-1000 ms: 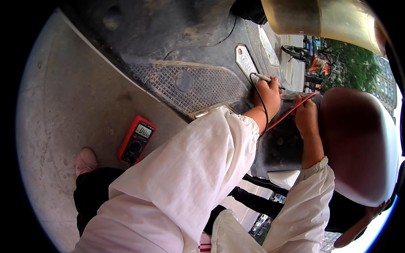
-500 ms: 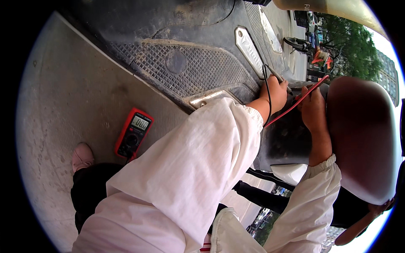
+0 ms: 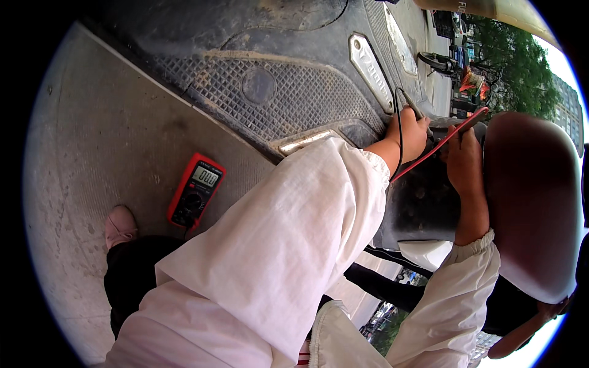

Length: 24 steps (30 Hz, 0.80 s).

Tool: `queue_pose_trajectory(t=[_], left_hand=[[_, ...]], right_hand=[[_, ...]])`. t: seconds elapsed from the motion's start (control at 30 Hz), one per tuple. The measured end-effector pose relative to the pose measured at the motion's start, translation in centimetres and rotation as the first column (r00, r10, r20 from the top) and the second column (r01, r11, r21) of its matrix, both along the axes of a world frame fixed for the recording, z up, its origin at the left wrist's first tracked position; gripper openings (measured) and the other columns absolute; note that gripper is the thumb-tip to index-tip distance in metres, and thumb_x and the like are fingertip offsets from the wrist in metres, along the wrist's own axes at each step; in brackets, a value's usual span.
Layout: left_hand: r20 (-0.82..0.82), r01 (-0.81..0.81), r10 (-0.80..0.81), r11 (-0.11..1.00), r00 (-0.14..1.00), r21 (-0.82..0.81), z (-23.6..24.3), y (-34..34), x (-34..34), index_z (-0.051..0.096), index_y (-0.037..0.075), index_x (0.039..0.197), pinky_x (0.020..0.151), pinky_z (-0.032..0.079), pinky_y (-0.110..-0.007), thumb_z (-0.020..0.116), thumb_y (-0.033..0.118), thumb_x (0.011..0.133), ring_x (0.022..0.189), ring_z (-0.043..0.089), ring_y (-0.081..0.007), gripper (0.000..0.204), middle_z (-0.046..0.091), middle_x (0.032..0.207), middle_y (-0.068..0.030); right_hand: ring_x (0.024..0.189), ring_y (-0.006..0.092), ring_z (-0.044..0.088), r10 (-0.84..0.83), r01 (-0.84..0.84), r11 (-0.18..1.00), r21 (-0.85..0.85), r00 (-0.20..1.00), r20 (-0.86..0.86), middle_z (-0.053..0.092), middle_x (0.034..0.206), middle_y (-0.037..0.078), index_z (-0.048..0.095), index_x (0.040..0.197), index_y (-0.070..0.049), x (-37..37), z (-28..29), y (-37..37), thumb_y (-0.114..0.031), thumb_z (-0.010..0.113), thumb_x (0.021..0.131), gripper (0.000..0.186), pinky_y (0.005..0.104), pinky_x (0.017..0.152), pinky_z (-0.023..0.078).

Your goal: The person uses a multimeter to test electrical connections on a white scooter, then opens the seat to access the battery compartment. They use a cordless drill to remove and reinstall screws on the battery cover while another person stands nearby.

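My left hand (image 3: 408, 131) is closed on a grey probe (image 3: 415, 107) with a black lead, beside the lower end of a silver plate (image 3: 371, 72) on the scooter's footboard (image 3: 288, 98). My right hand (image 3: 462, 156) is closed on the red-lead probe, beside the maroon seat (image 3: 531, 190) and against the dark body panel (image 3: 414, 202); both probe tips are hidden or too small to make out. A red-cased multimeter (image 3: 195, 190), display lit, lies on the concrete at lower left, partly beside my white sleeve.
Concrete ground (image 3: 92, 135) runs along the footboard's edge (image 3: 141, 69). A pink shoe (image 3: 119, 224) is at left. Another person's bare arm (image 3: 515, 337) is at lower right, dark-clad legs (image 3: 380, 282) nearby. A cream curved panel (image 3: 509, 15), parked bikes (image 3: 457, 61) and trees lie beyond.
Both hands have shifted slightly right in the picture, still gripping the probes. The cream panel sits higher, showing less, and the footboard and bikes appear a little shifted as the view moves.
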State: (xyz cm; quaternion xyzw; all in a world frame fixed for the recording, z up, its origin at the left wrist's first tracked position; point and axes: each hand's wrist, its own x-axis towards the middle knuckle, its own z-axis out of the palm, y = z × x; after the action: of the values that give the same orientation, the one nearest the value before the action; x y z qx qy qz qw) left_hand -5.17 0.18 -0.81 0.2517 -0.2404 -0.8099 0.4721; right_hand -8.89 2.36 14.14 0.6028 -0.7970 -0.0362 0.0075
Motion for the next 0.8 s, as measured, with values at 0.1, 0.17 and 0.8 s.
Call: queue_pose_trajectory(t=[0.1, 0.17, 0.8], left_hand=[[0.007, -0.002, 0.002, 1.000, 1.000, -0.006, -0.1, -0.1, 0.0, 0.060, -0.006, 0.104, 0.084, 0.052, -0.047, 0.062, 0.022, 0.095, 0.102, 0.064, -0.0465, 0.029, 0.067, 0.102, -0.0311], [0.012, -0.036, 0.036, 0.999, 0.999, -0.001, 0.1, 0.1, 0.0, 0.060, -0.006, 0.104, 0.084, 0.052, -0.046, 0.062, 0.022, 0.095, 0.102, 0.064, -0.0459, 0.029, 0.067, 0.102, -0.0305], [-0.187, 0.028, -0.020, 0.999, 0.982, 0.039, -0.6, -0.3, -3.3, 0.060, -0.007, 0.108, 0.087, 0.052, -0.045, 0.062, 0.022, 0.095, 0.105, 0.065, -0.0445, 0.031, 0.067, 0.105, -0.0304]], right_hand=[[0.060, 0.0181, 0.059, 0.019, -0.019, 1.000, 0.003, 1.000, -0.003, 0.062, 0.075, 0.010, 0.056, 0.102, 0.001, 0.1, 0.0, -0.1, -0.018, 0.052, 0.104, 0.019, 0.0350, 0.053, 0.046], [0.060, 0.0184, 0.059, 0.001, -0.002, 1.000, 0.009, 1.000, 0.011, 0.062, 0.074, 0.011, 0.056, 0.102, 0.001, -0.2, 0.1, 0.0, -0.019, 0.052, 0.104, 0.020, 0.0352, 0.053, 0.046], [0.065, 0.0292, 0.060, 0.073, -0.072, 0.997, 0.014, 0.994, -0.075, 0.062, 0.075, 0.015, 0.057, 0.097, 0.002, -0.4, 0.4, 0.4, -0.016, 0.055, 0.101, 0.019, 0.0412, 0.061, 0.046]])
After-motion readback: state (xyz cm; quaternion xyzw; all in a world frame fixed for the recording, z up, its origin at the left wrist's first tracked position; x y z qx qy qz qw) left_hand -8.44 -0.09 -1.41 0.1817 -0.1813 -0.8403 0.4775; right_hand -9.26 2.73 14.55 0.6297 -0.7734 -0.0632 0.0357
